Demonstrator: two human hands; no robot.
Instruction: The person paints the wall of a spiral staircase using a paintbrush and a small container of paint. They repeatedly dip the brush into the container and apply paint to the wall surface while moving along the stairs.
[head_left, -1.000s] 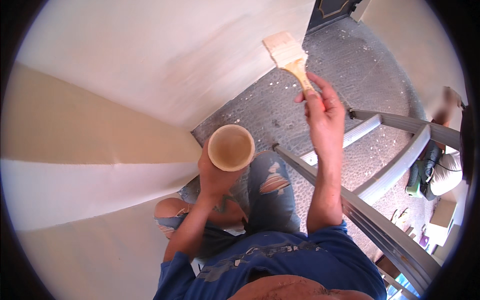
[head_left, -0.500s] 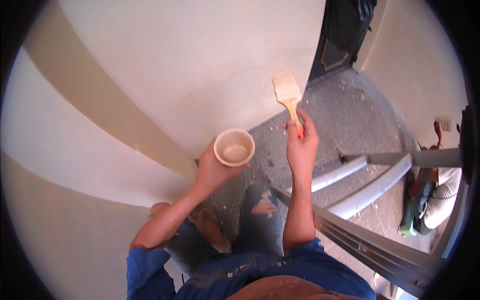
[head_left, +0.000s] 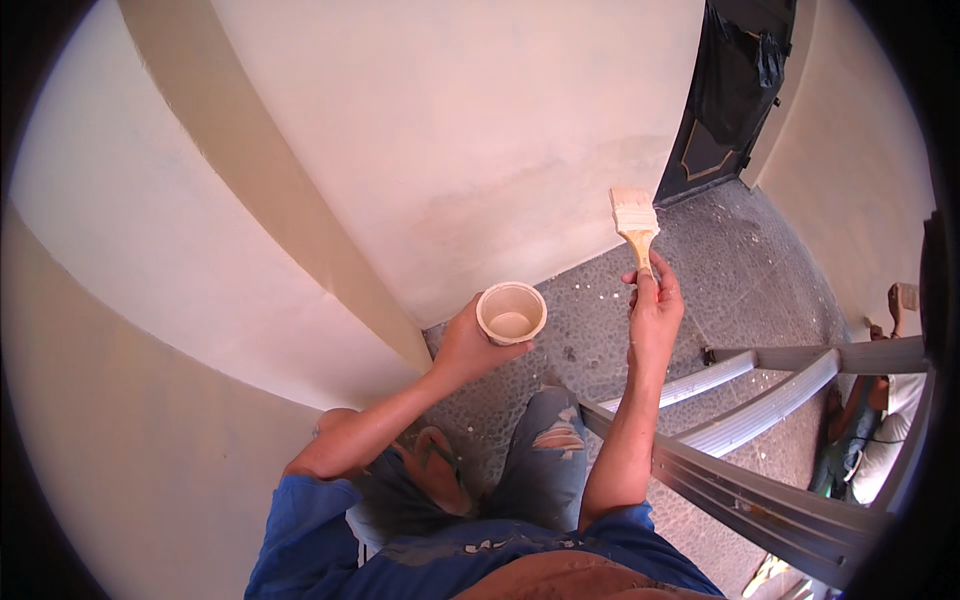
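- The cup [head_left: 511,312] is round with a pale rim; its open mouth faces upward, and beige liquid [head_left: 510,326] lies at its bottom.
- The left hand [head_left: 472,346] is closed around the outside of this cup, from its left and from the side near the person's body [head_left: 400,575]. So the cup sits inside the curve of the hand, and its rim stands free above the grip.
- The right hand [head_left: 655,310], to the right of the cup, is closed on the handle of the brush [head_left: 636,218], pinching it near its reddish end.
- The brush extends out beyond this grip, to the right of the cup and farther from the body than it. Its bristles, covered with pale paint, point away from the person. Whether they touch the wall [head_left: 450,120], which rises beyond the cup, I cannot tell.
- To the right of the cup, past the right forearm [head_left: 625,430], is a metal ladder [head_left: 770,505].
- Far right of the cup, behind the ladder, another person [head_left: 885,455] is partly visible.
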